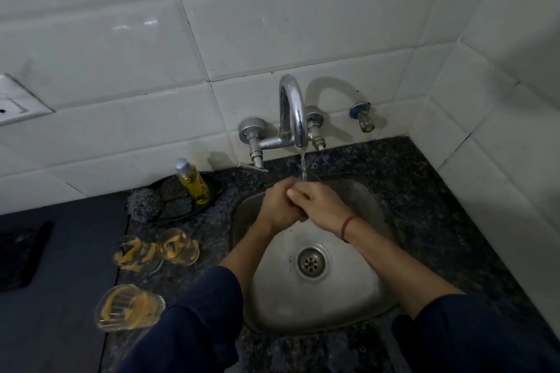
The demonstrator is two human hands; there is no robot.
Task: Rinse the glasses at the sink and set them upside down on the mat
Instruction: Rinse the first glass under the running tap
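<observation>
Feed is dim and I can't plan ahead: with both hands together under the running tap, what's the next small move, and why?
Probably turn the glass slightly in place so the stream reaches inside. The left hand and right hand are clasped right under the running tap, and a faint clear rim shows behind the fingers; the grip itself is hidden.

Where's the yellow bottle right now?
In the head view, the bottle sits on the dark tray on the counter left of the sink, next to the steel scrubber.
</observation>
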